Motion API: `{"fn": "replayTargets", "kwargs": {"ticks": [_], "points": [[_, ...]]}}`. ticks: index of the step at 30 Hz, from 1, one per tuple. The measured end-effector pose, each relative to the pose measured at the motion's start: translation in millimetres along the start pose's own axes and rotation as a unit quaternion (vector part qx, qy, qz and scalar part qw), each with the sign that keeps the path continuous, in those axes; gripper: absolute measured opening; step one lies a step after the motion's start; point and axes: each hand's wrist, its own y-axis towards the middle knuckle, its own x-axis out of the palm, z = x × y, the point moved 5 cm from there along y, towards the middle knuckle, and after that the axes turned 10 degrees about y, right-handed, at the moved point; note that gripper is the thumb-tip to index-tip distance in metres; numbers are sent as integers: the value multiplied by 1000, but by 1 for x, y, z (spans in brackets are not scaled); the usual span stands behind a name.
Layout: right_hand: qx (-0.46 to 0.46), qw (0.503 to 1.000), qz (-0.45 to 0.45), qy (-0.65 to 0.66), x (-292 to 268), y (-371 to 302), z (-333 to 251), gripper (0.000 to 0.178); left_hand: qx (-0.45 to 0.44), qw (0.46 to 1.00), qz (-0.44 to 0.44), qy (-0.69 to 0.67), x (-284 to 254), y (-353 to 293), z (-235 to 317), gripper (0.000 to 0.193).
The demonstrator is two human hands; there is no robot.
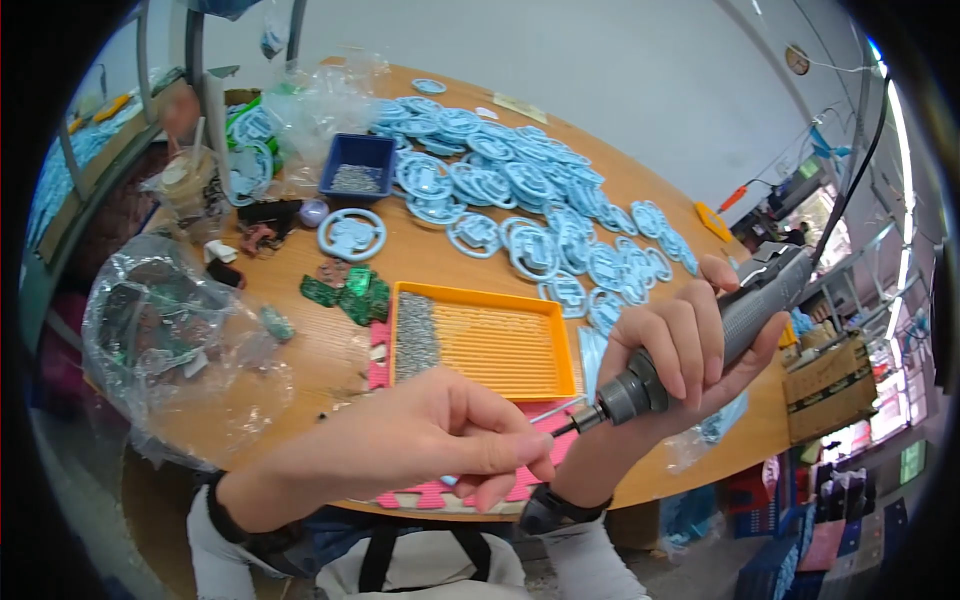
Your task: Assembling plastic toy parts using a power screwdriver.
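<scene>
The grey power driver [745, 315] was clamped in my right grip [690, 345], bit [567, 430] pointing leftward. My left grip [440, 430] was pinched together at the bit's tip; what lay between, I could not tell. Just beyond it, a yellow tray [500, 350] held silver metal pieces [415, 335]. Light-blue parts [530, 185] lay farther out on the bench [325, 350].

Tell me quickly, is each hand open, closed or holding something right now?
Right hand: closed, holding a grey, cylindrical power screwdriver.
Left hand: closed, thumb and fingers pinched at the screwdriver's thin dark tip; anything held cannot be made out.
</scene>
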Motion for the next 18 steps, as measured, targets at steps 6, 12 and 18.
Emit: {"fn": "replayTargets", "kwargs": {"ticks": [6,12,18], "points": [[-34,993,47,-106,-10,-16,3,43,182,861,272,390,-3,-13,0,11],[-72,987,97,-104,-25,-15,5,50,360,422,375,743,20,-19,0,13],[-18,997,49,-54,-26,-12,7,50,297,730,325,524,1,-10,-1,3]]}}
